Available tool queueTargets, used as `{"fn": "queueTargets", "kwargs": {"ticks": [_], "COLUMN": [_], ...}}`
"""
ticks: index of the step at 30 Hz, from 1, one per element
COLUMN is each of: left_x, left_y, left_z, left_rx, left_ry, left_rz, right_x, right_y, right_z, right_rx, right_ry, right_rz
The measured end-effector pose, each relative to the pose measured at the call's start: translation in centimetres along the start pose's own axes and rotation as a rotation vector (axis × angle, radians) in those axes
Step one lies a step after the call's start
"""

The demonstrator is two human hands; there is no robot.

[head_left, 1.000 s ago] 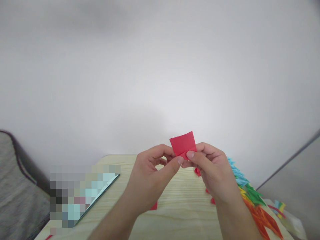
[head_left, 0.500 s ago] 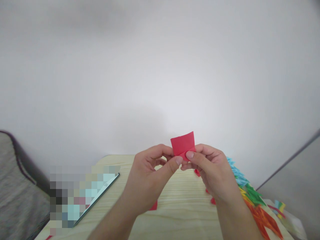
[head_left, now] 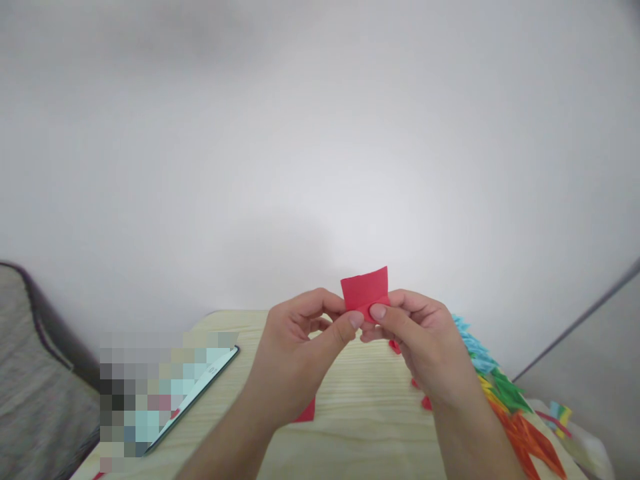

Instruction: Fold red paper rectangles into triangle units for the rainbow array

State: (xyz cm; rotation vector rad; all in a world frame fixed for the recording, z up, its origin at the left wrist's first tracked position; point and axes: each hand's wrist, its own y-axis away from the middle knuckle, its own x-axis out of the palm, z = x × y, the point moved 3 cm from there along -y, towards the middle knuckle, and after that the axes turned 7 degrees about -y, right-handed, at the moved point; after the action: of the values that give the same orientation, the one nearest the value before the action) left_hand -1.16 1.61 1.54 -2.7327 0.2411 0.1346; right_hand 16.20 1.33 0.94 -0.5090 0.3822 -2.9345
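A small sheet of red paper (head_left: 365, 289) is held up above the table, its lower edge folded over towards me. My left hand (head_left: 315, 340) pinches the lower left corner between thumb and fingers. On the other side, my right hand (head_left: 415, 333) grips the lower right part, with the thumb pressed on the folded strip. The fingertips behind the paper are hidden. Below my left wrist lies another piece of red paper (head_left: 306, 412), partly covered by the hand. Several small red folded pieces (head_left: 427, 403) peek out beside my right hand.
The pale wooden table (head_left: 350, 440) stands against a white wall. At left is a tablet or phone (head_left: 200, 393), partly pixelated. Folded paper in blue (head_left: 475, 347), green (head_left: 507, 390) and orange (head_left: 535, 440) lines the right edge. A clear bag (head_left: 590, 443) sits beyond it; grey fabric (head_left: 40, 373) is far left.
The red paper has tilted slightly, its top edge now a little lower. Both hands keep their pinch and have barely shifted.
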Motion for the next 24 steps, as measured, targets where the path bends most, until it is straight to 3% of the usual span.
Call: {"fn": "queueTargets", "kwargs": {"ticks": [12, 24], "left_x": [-0.02, 0.13], "left_y": [-0.39, -0.23], "left_z": [-0.51, -0.1], "left_rx": [-0.012, -0.118], "left_ry": [0.015, 0.084], "left_rz": [-0.014, 0.01], "right_x": [0.27, 0.26], "right_y": [0.09, 0.1], "right_z": [0.2, 0.23], "right_rx": [0.0, -0.01], "right_ry": [0.032, 0.118], "right_rz": [0.021, -0.034]}}
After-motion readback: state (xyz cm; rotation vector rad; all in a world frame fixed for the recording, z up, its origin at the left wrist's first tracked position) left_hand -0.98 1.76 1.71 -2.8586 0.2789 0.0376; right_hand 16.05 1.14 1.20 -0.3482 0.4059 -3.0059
